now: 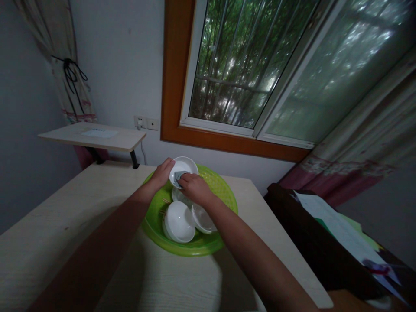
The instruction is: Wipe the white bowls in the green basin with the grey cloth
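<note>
My left hand [163, 172] grips the left rim of a white bowl [185, 163], tilted so its inside faces me. With my right hand [195, 187] I press a grey-green cloth [178, 175] against the inside of that bowl, fingers closed on it. Both hands are over a round green plastic basin [182, 250]. Inside the basin sit a white bowl [180, 221], a second bowl [203, 218] to its right, partly behind my right forearm, and a clear dish [180, 196] beneath the held bowl. Chopsticks [165, 201] show at the basin's left side.
The basin stands on a pale wooden table [97, 216]. A raised small shelf [91, 134] with a paper sheet is at the back left. Papers [338, 225] lie on a dark surface to the right. A barred window [240, 65] and a wall socket [146, 122] are behind.
</note>
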`<state>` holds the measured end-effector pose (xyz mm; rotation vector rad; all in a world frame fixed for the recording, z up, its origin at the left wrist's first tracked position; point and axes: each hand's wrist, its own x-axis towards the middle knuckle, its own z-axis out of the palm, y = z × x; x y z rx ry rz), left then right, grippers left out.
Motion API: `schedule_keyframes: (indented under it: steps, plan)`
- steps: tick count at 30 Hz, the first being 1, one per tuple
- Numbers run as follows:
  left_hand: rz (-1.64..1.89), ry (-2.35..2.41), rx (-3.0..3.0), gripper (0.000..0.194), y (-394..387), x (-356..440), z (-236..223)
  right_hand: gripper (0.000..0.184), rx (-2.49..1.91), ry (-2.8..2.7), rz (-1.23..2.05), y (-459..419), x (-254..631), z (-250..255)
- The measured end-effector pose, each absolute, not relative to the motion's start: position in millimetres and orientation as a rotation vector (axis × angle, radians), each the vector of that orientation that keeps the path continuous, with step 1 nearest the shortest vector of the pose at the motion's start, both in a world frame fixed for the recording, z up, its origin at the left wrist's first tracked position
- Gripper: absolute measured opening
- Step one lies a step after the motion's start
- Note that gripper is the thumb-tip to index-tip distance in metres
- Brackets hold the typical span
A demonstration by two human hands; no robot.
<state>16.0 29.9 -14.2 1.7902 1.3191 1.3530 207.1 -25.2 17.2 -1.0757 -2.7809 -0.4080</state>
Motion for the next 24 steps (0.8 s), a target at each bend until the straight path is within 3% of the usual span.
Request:
schedule_keyframes:
  steps: [4,8,12,15,18,24]
  plan:
    - [1.357,1.254,1.794,0.034,32.7,15.7,-15.7,0.028,-0.992,-2.749,-0.377,-22.8,210.0,12.4]
    - [1.325,1.211,1.834,0.032,34.6,16.8,-16.6,0.048,-0.935,-2.716,-0.356,-21.4,210.0,8.7]
    - [1.287,1.192,1.842,0.032,34.4,18.8,-16.7,0.069,-0.997,-2.657,-0.378,-22.8,209.4,9.5]
    - [1.297,1.22,1.805,0.033,31.4,20.4,-14.9,0.074,-1.1,-2.607,-0.419,-25.6,207.7,12.9]
    - [1.289,1.257,1.822,0.034,27.3,21.3,-11.5,0.068,-1.227,-2.594,-0.447,-27.8,204.8,15.7]
    - [1.257,1.371,1.849,0.033,23.5,20.7,-7.2,0.032,-1.307,-2.651,-0.502,-28.4,200.1,16.9]
